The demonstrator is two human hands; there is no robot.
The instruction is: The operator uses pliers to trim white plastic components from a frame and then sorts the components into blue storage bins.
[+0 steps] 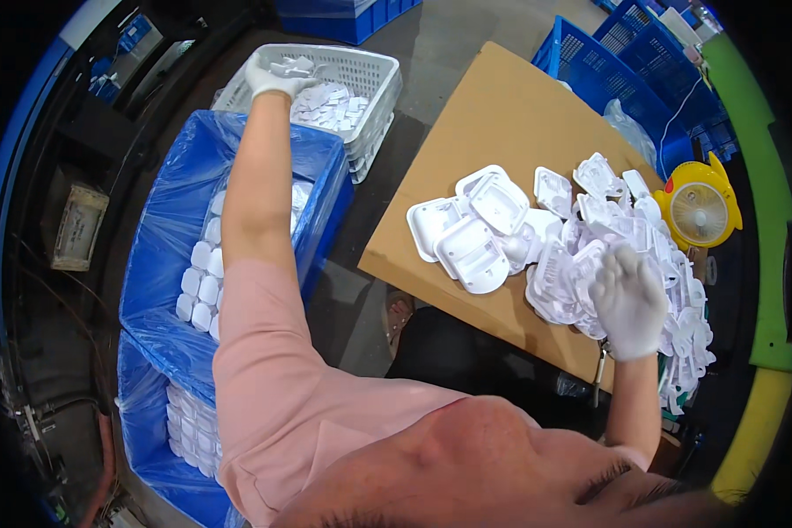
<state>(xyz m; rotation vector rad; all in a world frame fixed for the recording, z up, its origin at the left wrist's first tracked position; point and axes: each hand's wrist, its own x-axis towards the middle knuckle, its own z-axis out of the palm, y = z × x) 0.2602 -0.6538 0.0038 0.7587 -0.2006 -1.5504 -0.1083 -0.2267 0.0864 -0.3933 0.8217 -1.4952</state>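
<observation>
White plastic covers (473,255) lie loose on a cardboard sheet (466,114) in the head view, heaped around the right hand and ahead of it, probably so that they stay within easy reach. The gloved right hand (630,304) is spread over the heap, fingers extended, with no cover visibly gripped; whether it touches one is unclear. The gloved left hand (273,81) reaches far forward over a white basket (382,99), with small white pieces (295,67) at its palm; how firmly they are held I can't make out. More scraps (330,107) lie in the basket beneath, which suggests it collects them. Nearer than the left hand, white parts (204,286) sit in rows inside a lined blue bin (154,264), perhaps to save space.
</observation>
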